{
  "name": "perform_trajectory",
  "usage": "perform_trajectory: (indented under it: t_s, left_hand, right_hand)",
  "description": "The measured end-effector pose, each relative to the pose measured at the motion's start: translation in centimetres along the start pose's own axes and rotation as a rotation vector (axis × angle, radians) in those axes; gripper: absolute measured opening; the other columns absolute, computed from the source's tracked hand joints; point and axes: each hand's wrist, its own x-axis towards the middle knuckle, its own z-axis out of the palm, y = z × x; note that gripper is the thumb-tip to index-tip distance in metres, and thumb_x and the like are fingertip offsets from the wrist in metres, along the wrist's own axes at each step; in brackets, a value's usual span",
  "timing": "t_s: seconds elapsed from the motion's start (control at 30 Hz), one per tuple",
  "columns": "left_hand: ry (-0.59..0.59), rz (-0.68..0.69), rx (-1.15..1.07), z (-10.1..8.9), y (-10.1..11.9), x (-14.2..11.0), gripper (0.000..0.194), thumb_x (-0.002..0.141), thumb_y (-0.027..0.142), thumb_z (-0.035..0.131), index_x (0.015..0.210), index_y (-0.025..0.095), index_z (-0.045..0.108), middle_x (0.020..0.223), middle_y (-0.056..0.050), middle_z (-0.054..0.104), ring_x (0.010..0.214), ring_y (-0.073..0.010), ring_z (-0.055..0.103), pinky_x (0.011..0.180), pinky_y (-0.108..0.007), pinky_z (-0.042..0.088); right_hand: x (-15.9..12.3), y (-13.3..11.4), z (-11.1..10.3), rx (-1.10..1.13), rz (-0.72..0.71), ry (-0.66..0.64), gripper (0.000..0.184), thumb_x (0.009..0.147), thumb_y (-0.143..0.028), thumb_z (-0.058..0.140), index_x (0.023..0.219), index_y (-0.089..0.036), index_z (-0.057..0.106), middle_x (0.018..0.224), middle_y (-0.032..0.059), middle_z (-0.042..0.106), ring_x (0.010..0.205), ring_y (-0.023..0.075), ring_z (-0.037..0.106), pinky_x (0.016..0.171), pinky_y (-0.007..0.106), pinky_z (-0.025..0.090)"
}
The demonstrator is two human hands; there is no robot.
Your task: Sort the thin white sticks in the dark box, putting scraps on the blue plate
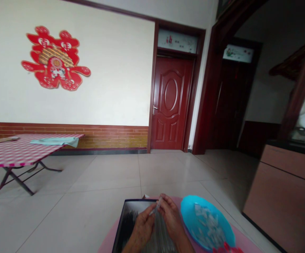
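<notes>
My left hand and my right hand meet above an open box, fingers closed in a pinch. Between the fingertips is a small clear plastic piece, too blurred to make out fully. A bundle of thin greyish strands runs below the hands toward me. The dark-rimmed box has white inner walls, and dark thin items lie at its left side. To the right of my right hand sits a bright blue plastic dish holding many clear, whitish small pieces.
Box and dish rest on a pink round surface. Red items show at the bottom edge. A folding table with a checked cover stands left; a brown cabinet stands right. Tiled floor leads to a red door.
</notes>
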Motion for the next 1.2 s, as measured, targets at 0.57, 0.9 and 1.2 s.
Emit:
perform_trajectory:
  t_s: [0.57,0.9,1.2]
  left_hand:
    - [0.018,-0.101,0.051,0.1,1.0,-0.3,0.054,0.071,0.061,0.051,0.091,0.013,0.066,0.043,0.007,0.041,0.036,-0.0081,0.032,0.039,-0.022,0.024]
    - [-0.017,-0.241,-0.252,0.3,3.3,-1.6,0.046,0.064,0.065,0.059,0.071,0.019,0.053,0.048,0.009,0.043,0.032,-0.0038,0.025,0.031,-0.019,0.016]
    - [-0.013,-0.238,-0.293,0.3,3.3,-1.7,0.050,0.063,0.065,0.058,0.080,0.017,0.059,0.048,0.009,0.043,0.032,-0.0044,0.025,0.032,-0.019,0.015]
  right_hand:
    - [-0.6,0.0,-0.2,-0.157,0.050,-0.121,0.043,0.055,-0.045,0.079,0.089,-0.020,0.070,0.087,0.0026,0.070,0.082,0.0195,0.061,0.067,0.028,0.046]
    - [-1.6,-1.6,1.0,0.092,0.185,-0.215,0.047,0.047,-0.042,0.087,0.085,-0.021,0.069,0.090,0.0059,0.073,0.084,0.0204,0.065,0.075,0.031,0.047]
    - [-1.7,-1.4,1.1,0.078,0.133,-0.373,0.033,0.063,-0.043,0.080,0.083,-0.018,0.070,0.077,0.0013,0.066,0.061,0.0100,0.054,0.057,0.021,0.039]
